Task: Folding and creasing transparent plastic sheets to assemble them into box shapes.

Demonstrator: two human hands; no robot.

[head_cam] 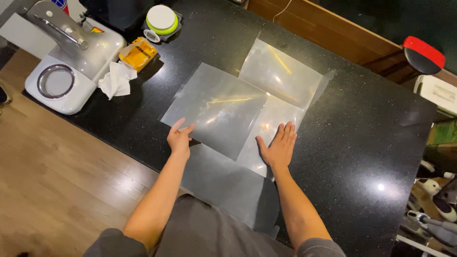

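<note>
Fingers (287, 129) flat on clear sheets (216, 107)

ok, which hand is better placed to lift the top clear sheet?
Probably the left hand: its fingertips sit at the near edge of the top clear sheet. The right hand lies flat on the lower sheet, apart from the top one.
</note>
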